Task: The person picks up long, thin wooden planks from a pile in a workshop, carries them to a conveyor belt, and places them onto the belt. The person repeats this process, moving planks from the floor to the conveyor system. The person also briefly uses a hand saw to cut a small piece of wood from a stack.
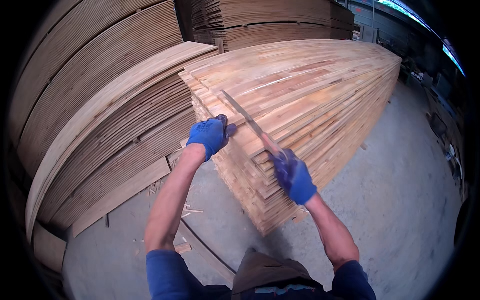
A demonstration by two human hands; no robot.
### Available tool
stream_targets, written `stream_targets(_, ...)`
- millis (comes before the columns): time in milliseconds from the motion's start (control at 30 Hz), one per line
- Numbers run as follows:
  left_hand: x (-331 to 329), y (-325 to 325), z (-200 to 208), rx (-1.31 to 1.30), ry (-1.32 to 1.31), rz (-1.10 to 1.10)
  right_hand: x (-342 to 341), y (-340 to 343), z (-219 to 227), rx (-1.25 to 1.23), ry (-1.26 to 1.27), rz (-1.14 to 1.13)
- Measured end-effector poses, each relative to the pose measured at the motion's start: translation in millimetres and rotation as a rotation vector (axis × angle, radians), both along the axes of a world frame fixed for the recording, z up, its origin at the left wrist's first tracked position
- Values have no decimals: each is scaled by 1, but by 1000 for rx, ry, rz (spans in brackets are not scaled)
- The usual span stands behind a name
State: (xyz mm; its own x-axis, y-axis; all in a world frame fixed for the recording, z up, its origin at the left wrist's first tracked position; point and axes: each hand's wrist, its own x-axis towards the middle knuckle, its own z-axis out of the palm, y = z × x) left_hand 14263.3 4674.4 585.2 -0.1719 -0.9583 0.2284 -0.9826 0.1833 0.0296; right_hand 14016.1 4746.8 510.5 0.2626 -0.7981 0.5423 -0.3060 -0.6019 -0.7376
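Note:
A tall stack of glued wooden panels [305, 75] stands before me, its edges stepped and uneven. My left hand [207, 136], in a blue glove with a dark coated palm, is closed over the near left edge of the top panels. In my right hand [292, 176], gloved alike, is a long, narrow flat-bladed hand tool [250, 120] with a reddish handle. Its blade slants up and left across the top panel, past my left hand. The right hand is slightly blurred, and the blade's edge is too unclear to tell a saw from a knife.
More stacked boards [125, 115] rise on the left, and another pile [275, 22] stands behind. Wood scraps [192, 210] and a dark curved strip [205, 247] lie on the grey concrete floor [385, 200]. Assorted items [440, 125] line the far right.

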Motion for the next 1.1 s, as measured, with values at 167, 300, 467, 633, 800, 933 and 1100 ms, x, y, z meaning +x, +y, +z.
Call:
stream_targets(167, 20, 5, -8, -39, 20, 22, -18, 62, -8, 146, 103, 24)
stream_targets(300, 17, -3, -16, -105, 38, -29, -21, 49, 7, 235, 101, 5)
stream_targets(467, 14, -3, -13, -72, 37, -50, 1, 10, -21, 106, 37, -24)
stream_targets(633, 18, 1, -16, -80, 61, -23, -37, 68, -5, 356, 26, 1)
stream_targets(800, 5, 4, 2, 53, 34, 12, 7, -4, 1, 37, 75, 0)
stream_targets(933, 11, 7, -6, -19, 65, -4, -33, 76, -20, 260, -29, 6)
stream_targets(1100, 8, 1, -6, -71, 74, -47, 0, -7, -1, 97, -35, 44)
